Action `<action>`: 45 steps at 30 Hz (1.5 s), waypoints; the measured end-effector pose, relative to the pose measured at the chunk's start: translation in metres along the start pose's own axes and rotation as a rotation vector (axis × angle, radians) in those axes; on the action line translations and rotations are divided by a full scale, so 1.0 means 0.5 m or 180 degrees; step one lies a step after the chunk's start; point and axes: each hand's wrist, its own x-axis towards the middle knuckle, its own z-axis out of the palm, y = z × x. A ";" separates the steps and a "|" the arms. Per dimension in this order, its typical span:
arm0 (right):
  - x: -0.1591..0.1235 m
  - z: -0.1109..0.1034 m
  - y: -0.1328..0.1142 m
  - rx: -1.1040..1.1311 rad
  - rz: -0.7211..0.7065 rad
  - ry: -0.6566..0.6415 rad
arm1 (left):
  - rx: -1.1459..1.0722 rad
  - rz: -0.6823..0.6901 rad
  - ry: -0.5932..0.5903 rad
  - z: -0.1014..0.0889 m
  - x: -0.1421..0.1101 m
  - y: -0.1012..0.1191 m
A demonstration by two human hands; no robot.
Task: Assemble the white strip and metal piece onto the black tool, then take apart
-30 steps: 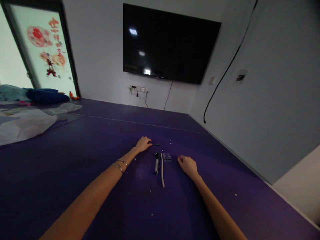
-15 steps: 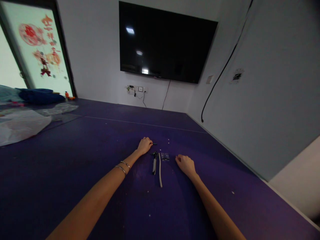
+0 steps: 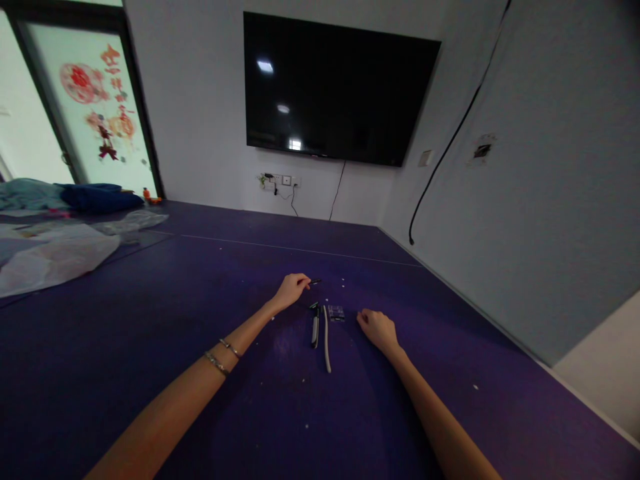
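Observation:
My left hand (image 3: 291, 291) is raised slightly off the purple mat, its fingers pinched on a small dark stick-like piece (image 3: 315, 281) that pokes out to the right. My right hand (image 3: 376, 328) rests on the mat with its fingers loosely curled; what it holds, if anything, is hidden. Between the hands lie a black-handled tool (image 3: 314, 328), a thin white cable piece (image 3: 327, 339) and a small dark chip-like block (image 3: 336, 313). Two thin bracelets sit on my left forearm.
The purple mat (image 3: 150, 333) covers the floor up to grey walls. A black television (image 3: 335, 90) hangs ahead, with wall sockets (image 3: 280, 179) under it. Clear plastic sheets (image 3: 55, 253) and blue bedding (image 3: 95, 197) lie at far left beside a glass door. Small white specks dot the mat.
My left hand has lifted the small dark piece off the mat and my wrist has risen. My right hand has stayed in place. The camera has shifted slightly.

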 end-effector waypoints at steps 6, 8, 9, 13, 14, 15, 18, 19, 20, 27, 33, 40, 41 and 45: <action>-0.002 -0.002 -0.003 0.0025 0.0024 -0.0007 | -0.0174 0.0115 -0.0076 -0.015 -0.034 0.043; -0.003 -0.004 -0.004 0.0044 0.0048 -0.0036 | -0.0213 0.0146 -0.0096 -0.011 -0.042 0.049; -0.003 -0.005 -0.004 0.0064 0.0061 -0.0037 | -0.0241 0.0165 -0.0121 -0.008 -0.046 0.051; 0.002 -0.012 -0.001 0.0387 0.0055 0.0042 | -0.0295 0.0301 -0.0275 0.007 -0.055 0.055; 0.006 -0.017 -0.002 0.0566 0.0049 0.0087 | -0.0253 0.0350 -0.0304 0.011 -0.057 0.057; 0.010 -0.024 -0.005 0.0802 0.0031 0.0143 | -0.0188 0.0401 -0.0318 0.015 -0.058 0.059; 0.022 -0.050 -0.025 0.1780 -0.0171 0.0238 | 0.0036 0.0553 -0.0348 0.024 -0.061 0.068; 0.024 -0.059 -0.035 0.2112 -0.0276 0.0185 | 0.0088 0.0595 -0.0363 0.027 -0.062 0.072; 0.026 -0.067 -0.044 0.2390 -0.0363 0.0074 | 0.0122 0.0633 -0.0378 0.029 -0.064 0.076; 0.025 -0.071 -0.063 0.3214 -0.0488 -0.0352 | 0.0217 0.0763 -0.0394 0.038 -0.073 0.094; 0.023 -0.059 -0.061 0.3595 -0.0511 -0.0387 | 0.0316 0.0805 -0.0408 0.045 -0.075 0.093; 0.020 -0.057 -0.071 0.3723 -0.0532 -0.0373 | 0.0378 0.0847 -0.0454 0.042 -0.078 0.099; 0.021 -0.056 -0.069 0.3711 -0.0526 -0.0362 | 0.0396 0.0860 -0.0463 0.042 -0.078 0.098; 0.034 -0.047 -0.051 0.3544 -0.0430 -0.0239 | 0.0627 0.0892 -0.0406 0.042 -0.078 0.091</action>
